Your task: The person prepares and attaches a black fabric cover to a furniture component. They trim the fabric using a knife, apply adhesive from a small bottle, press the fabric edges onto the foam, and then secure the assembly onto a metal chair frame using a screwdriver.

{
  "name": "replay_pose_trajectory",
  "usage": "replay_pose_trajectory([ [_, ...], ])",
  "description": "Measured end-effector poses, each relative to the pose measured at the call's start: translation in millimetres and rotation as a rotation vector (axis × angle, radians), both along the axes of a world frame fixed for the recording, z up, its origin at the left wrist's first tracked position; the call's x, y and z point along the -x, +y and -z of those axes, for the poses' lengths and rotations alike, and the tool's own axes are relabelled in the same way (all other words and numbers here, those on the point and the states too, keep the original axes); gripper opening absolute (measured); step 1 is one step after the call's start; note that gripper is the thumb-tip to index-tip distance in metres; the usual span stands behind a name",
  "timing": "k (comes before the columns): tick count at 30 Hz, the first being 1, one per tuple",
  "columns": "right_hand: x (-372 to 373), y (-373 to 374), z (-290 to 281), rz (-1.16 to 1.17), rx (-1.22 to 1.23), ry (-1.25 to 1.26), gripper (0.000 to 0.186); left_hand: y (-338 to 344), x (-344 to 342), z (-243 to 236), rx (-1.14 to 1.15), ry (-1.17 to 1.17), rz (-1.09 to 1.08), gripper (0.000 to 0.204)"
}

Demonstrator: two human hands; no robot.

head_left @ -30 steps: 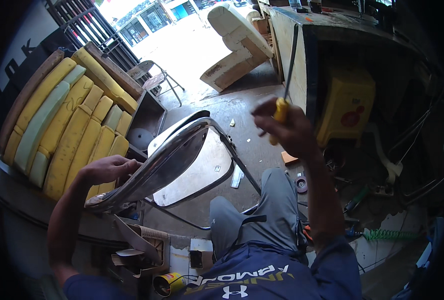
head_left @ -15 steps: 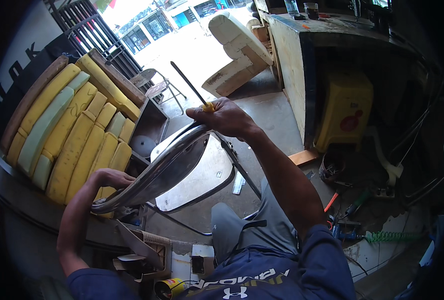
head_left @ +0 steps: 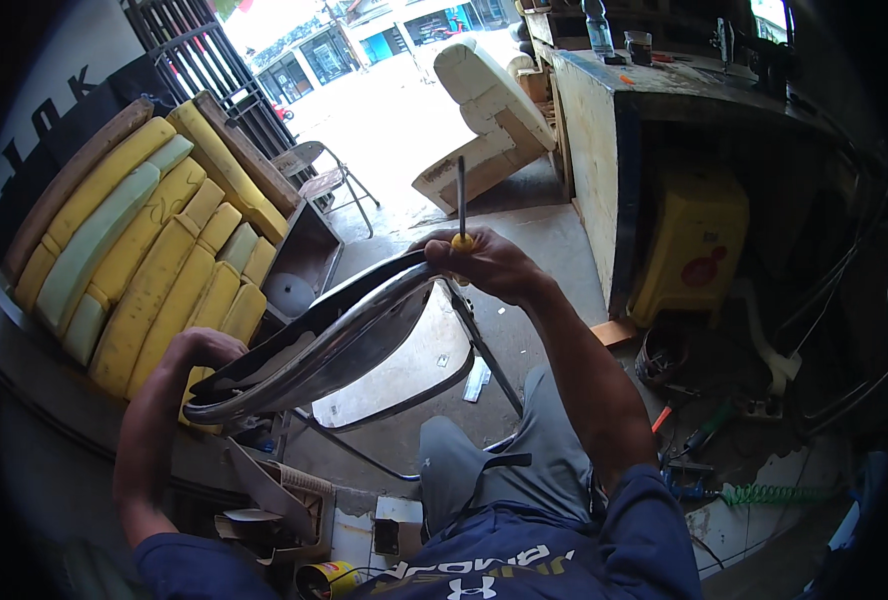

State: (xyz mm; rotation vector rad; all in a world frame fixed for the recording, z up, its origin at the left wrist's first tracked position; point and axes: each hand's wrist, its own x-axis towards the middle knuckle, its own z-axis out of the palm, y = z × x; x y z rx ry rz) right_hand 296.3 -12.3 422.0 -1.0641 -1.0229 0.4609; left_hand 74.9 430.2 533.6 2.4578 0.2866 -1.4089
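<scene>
An open workshop with a concrete floor point(head_left: 414, 150) runs out to a sunlit street. Left of the left hand point(head_left: 199, 350), yellow foam cushions point(head_left: 134, 270) lean in a stack against a dark wall. Right of the right hand point(head_left: 489, 265) stands a wooden bench point(head_left: 604, 130), a yellow stool point(head_left: 689, 250) beneath it. Beyond the fingers lies a white seat point(head_left: 489, 110). Between the hands spans a chrome seat frame point(head_left: 334, 335); left fingers wrap its lower end, right fingers are clamped on a yellow-handled screwdriver point(head_left: 461, 215), shaft upright, at its upper end.
</scene>
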Motion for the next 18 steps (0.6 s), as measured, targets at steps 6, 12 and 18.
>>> replay_pose_trajectory([
  [6, 7.8, 1.2, -10.8, 0.079, -0.134, 0.171, 0.033, -59.1, -2.1, -34.9, -0.203, -0.265, -0.111, 0.049],
  [12, -5.8, 25.9, -19.4, 0.144, -0.165, 0.257, 0.028, -127.9, -20.5, -91.2, 0.197, -0.899, -0.329, 0.065],
  [18, 0.7, 29.9, -25.3, 0.169, -0.203, 0.258, 0.033, -222.0, -58.1, -114.2, 0.118, -0.886, 0.174, 0.067],
])
